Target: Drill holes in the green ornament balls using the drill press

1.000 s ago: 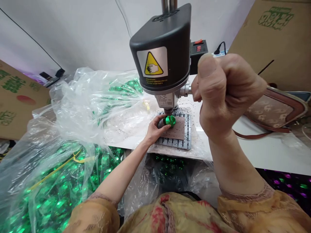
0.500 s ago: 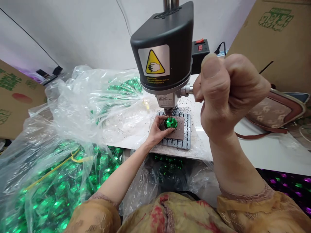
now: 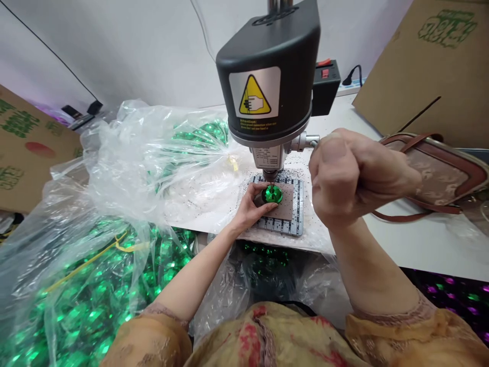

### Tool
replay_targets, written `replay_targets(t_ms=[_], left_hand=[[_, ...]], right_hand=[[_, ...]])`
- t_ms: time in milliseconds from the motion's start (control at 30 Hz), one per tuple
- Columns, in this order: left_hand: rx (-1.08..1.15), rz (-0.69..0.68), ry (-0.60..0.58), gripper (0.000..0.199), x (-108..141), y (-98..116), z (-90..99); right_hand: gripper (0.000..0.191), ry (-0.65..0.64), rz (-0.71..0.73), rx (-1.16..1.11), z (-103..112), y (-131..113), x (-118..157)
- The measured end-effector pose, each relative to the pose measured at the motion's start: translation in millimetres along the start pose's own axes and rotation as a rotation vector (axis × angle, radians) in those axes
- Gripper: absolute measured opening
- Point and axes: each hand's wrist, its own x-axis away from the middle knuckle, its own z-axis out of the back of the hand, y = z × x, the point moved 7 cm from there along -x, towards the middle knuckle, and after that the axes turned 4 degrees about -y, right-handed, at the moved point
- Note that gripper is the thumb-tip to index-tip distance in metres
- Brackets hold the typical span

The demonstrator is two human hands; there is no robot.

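Observation:
A bench drill press (image 3: pixel 269 76) with a black motor cover and a yellow warning label stands before me. Under its chuck (image 3: pixel 270 175), my left hand (image 3: pixel 252 206) grips a shiny green faceted piece (image 3: pixel 273 194) between thumb and fingers, on a brown board (image 3: pixel 284 204) over the slotted metal base (image 3: pixel 299 219). The bit meets the piece's top; whether it has gone in, I cannot tell. My right hand (image 3: pixel 344 173) is closed in a fist around the feed lever at the drill's right side; the hand itself hides most of that lever.
Clear plastic bags (image 3: pixel 114 153) of green faceted pieces (image 3: pixel 153 270) fill the left side. Dark shavings dot the white table (image 3: pixel 412 244). To the right are a brown handbag (image 3: pixel 439 173), a cardboard box (image 3: pixel 428 66) and a black switch box (image 3: pixel 326 86). Another carton (image 3: pixel 30 148) stands far left.
My right fist has come down with the lever and sits lower beside the drill. The left hand still holds the green piece under the chuck. The whole view has shifted slightly.

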Motion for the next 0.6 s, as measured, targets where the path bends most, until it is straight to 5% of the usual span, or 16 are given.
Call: replay_targets(t_ms=[600], left_hand=[[-0.020, -0.024, 0.017, 0.052, 1.9, 0.9, -0.3]], right_hand=[[0.046, 0.062, 0.238, -0.152, 1.7, 10.0, 26.9]])
